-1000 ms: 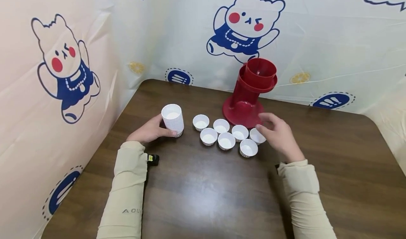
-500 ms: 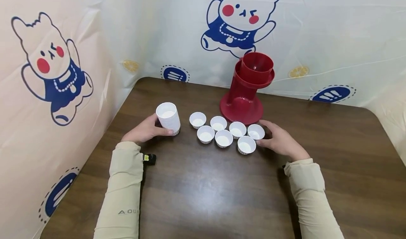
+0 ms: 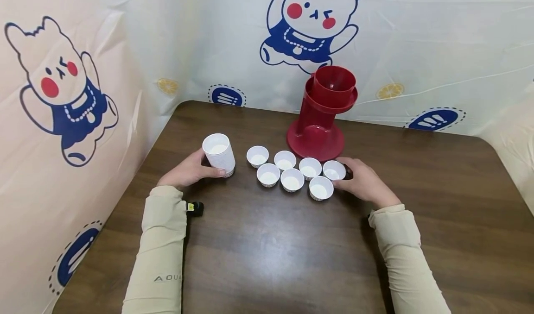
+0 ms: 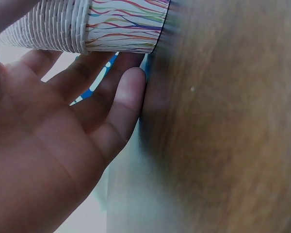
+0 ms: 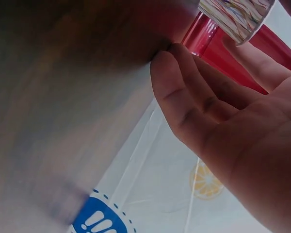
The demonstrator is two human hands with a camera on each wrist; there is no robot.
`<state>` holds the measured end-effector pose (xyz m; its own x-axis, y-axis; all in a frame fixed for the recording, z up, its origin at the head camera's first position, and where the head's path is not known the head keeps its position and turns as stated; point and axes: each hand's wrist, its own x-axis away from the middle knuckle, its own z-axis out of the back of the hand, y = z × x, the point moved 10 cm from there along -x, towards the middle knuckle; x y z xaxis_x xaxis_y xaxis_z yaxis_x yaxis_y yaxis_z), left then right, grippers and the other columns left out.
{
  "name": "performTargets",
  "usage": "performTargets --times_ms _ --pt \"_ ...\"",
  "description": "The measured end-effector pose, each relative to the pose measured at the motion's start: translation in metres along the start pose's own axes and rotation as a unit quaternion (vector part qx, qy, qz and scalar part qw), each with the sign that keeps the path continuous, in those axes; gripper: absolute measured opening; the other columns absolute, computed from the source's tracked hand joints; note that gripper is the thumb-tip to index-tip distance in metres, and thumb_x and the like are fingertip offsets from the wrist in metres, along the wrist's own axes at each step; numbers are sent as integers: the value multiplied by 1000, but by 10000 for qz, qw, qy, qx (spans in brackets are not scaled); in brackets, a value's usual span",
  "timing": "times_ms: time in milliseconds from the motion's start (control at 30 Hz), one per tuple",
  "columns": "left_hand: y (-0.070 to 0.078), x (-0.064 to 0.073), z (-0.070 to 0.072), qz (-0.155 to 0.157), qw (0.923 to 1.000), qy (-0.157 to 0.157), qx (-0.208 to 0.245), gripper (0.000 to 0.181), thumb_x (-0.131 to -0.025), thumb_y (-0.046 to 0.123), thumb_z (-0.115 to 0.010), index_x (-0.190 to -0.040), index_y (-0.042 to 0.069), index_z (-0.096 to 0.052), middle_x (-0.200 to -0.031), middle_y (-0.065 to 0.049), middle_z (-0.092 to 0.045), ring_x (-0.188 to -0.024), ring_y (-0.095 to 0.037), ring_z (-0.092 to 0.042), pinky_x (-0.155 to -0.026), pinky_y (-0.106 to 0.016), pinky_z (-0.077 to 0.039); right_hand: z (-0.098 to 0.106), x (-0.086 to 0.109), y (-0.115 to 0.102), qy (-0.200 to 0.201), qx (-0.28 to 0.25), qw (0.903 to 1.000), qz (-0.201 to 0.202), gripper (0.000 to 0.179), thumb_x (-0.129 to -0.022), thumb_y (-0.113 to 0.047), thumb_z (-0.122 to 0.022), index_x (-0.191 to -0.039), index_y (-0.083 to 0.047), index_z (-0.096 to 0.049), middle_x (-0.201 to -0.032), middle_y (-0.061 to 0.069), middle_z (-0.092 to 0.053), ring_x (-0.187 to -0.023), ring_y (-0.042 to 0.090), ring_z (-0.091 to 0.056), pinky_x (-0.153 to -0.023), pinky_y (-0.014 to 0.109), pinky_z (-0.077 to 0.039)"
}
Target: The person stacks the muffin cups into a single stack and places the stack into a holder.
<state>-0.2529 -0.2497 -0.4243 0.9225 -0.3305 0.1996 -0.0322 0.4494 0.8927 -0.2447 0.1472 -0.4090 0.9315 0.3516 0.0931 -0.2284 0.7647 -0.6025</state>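
My left hand holds a tall stack of white paper baking cups upright on the table, thumb in front and fingers behind. In the left wrist view, wavy coloured lines show on the outside of the stack's lowest cup. My right hand has thumb and index finger on opposite sides of a single paper baking cup, the rightmost of a group. In the right wrist view, that cup shows its patterned wall, and the other fingers curl below it. Several more baking cups stand in two loose rows to its left.
A red plastic stand with a round base and an angled tube topped by a cup-like opening stands just behind the cups. Printed curtains hang along the back and left edges of the brown wooden table.
My right hand has come down from above the rightmost cup and taken it between thumb and finger. My left hand keeps its hold on the stack. The head view has shifted slightly.
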Motion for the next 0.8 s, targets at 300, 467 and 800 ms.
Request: performTargets --times_ms 300,467,800 --pt "1 1 0 -66 9999 0 -80 81 -85 19 -83 -148 2 -36 -139 -20 -51 -128 -36 -45 -112 -52 -28 17 9 11 174 -457 9982 -335 63 -90 -14 -76 -143 1 -46 -133 25 -55 -119 43 -55 -99 57 -42" --pt "0 1 1 -65 9999 16 -86 81 -85 18 -83 -148 2 -36 -139 -21 -51 -128 -36 -45 -112 -52 -29 30 15 9 413 -879 9948 -310 64 -92 -16 -75 -146 1 -44 -134 24 -54 -117 44 -56 -96 55 -46" --pt "-1 2 1 -122 9998 20 159 80 -84 15 -84 -147 0 -37 -137 -21 -52 -126 -35 -47 -111 -49 -30 38 18 -15 765 -1813 9804 -45 63 -92 -22 -77 -145 -4 -49 -130 19 -57 -111 34 -57 -83 18 -49"
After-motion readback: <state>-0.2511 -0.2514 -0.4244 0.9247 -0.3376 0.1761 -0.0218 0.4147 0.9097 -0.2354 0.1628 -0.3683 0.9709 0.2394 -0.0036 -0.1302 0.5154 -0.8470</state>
